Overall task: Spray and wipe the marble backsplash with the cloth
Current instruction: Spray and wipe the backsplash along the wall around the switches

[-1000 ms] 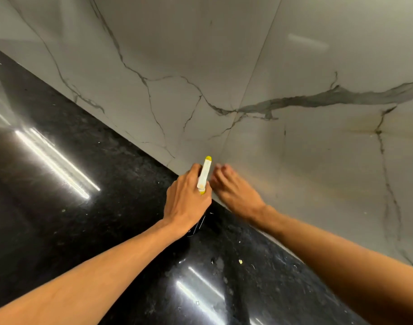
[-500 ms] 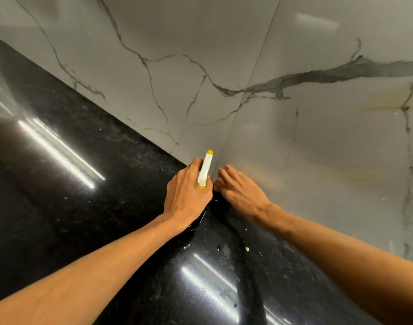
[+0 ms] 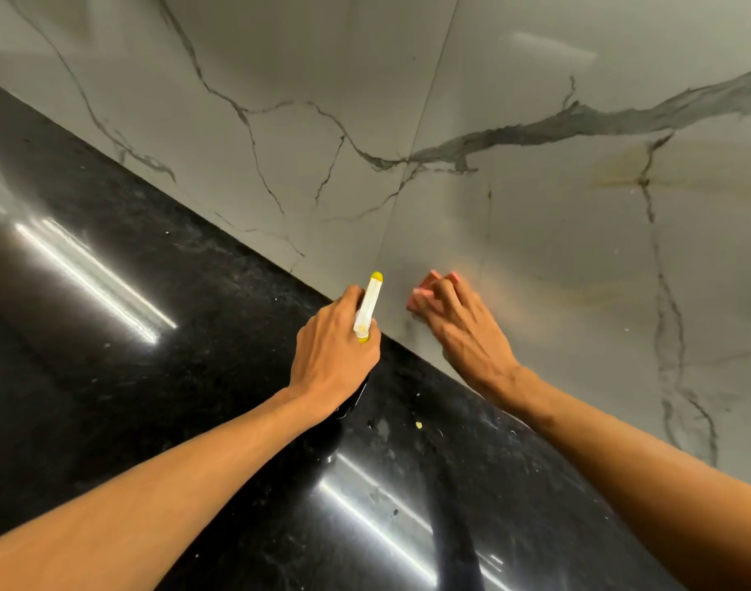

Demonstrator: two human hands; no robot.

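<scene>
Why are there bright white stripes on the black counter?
In the head view, those are glare: light mirrored in the polished black countertop, left of the left hand and again near the bottom. In the same view a fainter gleam sits on the marble backsplash at upper right, and the pink cloth under the right hand looks slightly blurred.

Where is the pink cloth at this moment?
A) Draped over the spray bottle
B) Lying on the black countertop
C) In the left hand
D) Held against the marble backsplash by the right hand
D: the right hand holds the pink cloth against the marble backsplash, just above the black countertop, while the left hand grips the spray bottle.
</scene>
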